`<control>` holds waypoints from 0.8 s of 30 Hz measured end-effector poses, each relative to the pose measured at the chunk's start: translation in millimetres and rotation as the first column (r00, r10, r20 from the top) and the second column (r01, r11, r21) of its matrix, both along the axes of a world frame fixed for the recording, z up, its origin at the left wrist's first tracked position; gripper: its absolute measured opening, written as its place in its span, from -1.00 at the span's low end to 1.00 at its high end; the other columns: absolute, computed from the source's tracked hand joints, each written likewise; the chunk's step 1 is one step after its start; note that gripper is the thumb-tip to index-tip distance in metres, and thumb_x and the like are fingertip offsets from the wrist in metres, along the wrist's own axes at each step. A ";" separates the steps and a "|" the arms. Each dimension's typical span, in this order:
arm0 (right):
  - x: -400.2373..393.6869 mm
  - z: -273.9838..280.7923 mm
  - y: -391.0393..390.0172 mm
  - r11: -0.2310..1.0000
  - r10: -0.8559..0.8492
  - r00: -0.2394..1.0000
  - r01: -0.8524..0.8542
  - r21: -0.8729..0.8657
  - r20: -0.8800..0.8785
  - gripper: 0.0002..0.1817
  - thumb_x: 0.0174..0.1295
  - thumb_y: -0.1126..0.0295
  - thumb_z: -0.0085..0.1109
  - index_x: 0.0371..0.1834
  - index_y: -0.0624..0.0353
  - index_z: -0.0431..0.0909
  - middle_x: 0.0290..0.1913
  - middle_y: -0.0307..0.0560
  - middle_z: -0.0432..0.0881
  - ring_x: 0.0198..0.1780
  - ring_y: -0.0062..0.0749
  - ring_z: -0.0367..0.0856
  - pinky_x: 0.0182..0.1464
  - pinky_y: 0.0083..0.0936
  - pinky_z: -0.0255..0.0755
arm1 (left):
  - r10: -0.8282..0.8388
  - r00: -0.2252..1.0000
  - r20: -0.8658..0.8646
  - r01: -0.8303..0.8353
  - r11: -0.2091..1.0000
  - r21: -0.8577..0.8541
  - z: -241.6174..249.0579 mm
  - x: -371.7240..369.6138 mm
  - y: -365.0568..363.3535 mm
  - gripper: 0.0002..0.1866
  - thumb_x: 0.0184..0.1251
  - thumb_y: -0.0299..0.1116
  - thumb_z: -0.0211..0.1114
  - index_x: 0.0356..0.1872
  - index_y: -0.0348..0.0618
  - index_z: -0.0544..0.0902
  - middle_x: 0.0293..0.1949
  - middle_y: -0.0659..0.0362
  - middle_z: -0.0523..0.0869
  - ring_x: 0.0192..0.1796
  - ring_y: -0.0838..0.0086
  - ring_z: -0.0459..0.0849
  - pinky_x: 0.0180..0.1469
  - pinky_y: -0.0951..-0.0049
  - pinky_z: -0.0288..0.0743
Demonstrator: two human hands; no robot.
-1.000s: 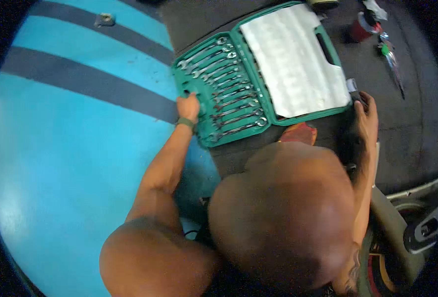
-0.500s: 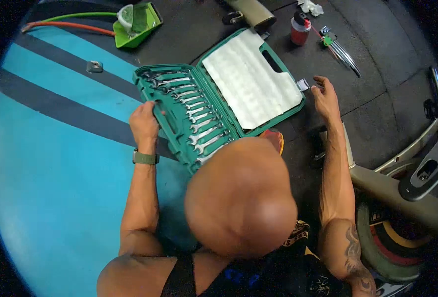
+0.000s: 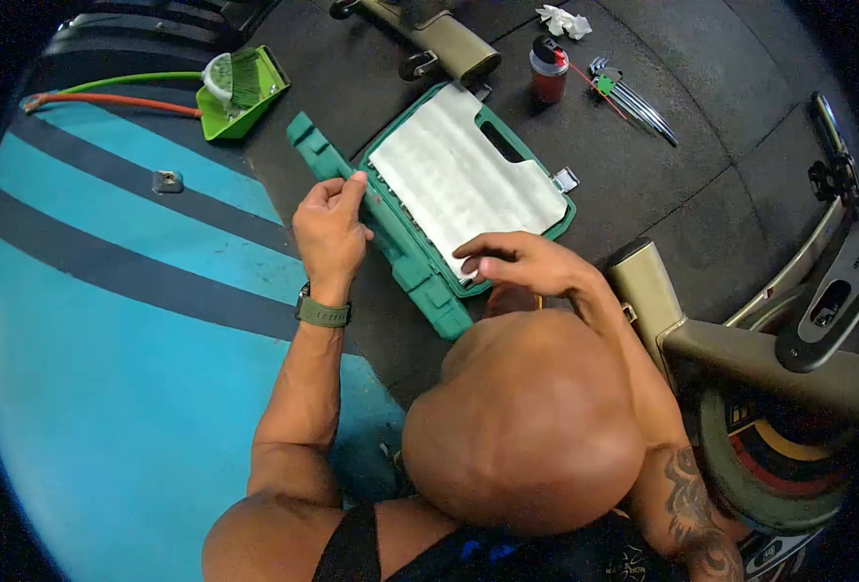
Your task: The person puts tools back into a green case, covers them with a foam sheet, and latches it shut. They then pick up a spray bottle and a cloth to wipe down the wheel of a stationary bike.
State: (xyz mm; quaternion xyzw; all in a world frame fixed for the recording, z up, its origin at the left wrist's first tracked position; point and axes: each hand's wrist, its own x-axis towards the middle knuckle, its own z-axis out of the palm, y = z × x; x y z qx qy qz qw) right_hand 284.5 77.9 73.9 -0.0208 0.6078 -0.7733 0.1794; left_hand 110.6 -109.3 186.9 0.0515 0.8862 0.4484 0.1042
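A green tool case (image 3: 418, 272) sits on the floor, one half tipped up on its hinge side so that its outer back shows. My left hand (image 3: 330, 233) is closed on the upper edge of that raised half. A white padded sheet (image 3: 463, 165) lines the other half, which lies flat. Over the sheet's near corner, my right hand (image 3: 526, 264) hovers with its fingers apart and holds nothing. The wrenches inside the raised half are hidden from view. A metal latch (image 3: 566, 179) sticks out at the right side of the case.
Past the case stand a red shaker bottle (image 3: 549, 73), a bundle of hex keys (image 3: 638, 105) and crumpled white tissue (image 3: 564, 21). A green dustpan (image 3: 269, 92) with a brush lies at upper left. At right is a machine's beige frame (image 3: 759, 354).
The wrench half has swung up toward the sheet half, hiding the wrenches. My left hand moved right with it. My right hand came from beside the latch to the sheet's near corner.
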 end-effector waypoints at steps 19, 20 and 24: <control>23.8 -24.4 53.9 0.559 -0.430 0.901 0.319 0.766 -0.061 -0.43 0.40 0.04 0.22 0.25 0.32 0.59 0.12 0.33 0.61 0.22 0.20 0.55 0.30 -0.09 0.42 | -0.354 0.729 0.586 0.032 0.873 0.487 -107.8 -3.7 142.7 -0.74 0.37 -0.33 0.40 -0.10 -0.19 0.52 -0.27 0.17 0.64 -0.43 0.49 0.70 -0.64 0.64 0.24; 25.3 -26.0 51.9 0.570 -0.444 0.896 0.279 0.773 0.005 -0.41 0.37 0.08 0.26 0.29 0.33 0.56 0.21 0.33 0.50 0.29 0.20 0.44 0.38 -0.07 0.34 | -0.340 0.737 0.584 0.042 0.885 0.463 -114.3 -5.3 146.5 -0.75 0.34 -0.29 0.43 -0.18 -0.16 0.53 -0.29 0.19 0.61 -0.41 0.49 0.70 -0.63 0.63 0.26; 28.8 -45.8 38.1 0.432 -0.472 0.868 0.379 0.818 -0.153 -0.36 0.29 0.19 0.34 0.38 0.32 0.49 0.24 0.30 0.49 0.29 0.20 0.43 0.39 -0.06 0.33 | -0.317 0.724 0.612 0.057 0.912 0.405 -129.7 -8.6 158.9 -0.53 0.27 -0.23 0.46 0.02 -0.30 0.47 -0.24 0.11 0.62 -0.38 0.44 0.67 -0.53 0.51 0.36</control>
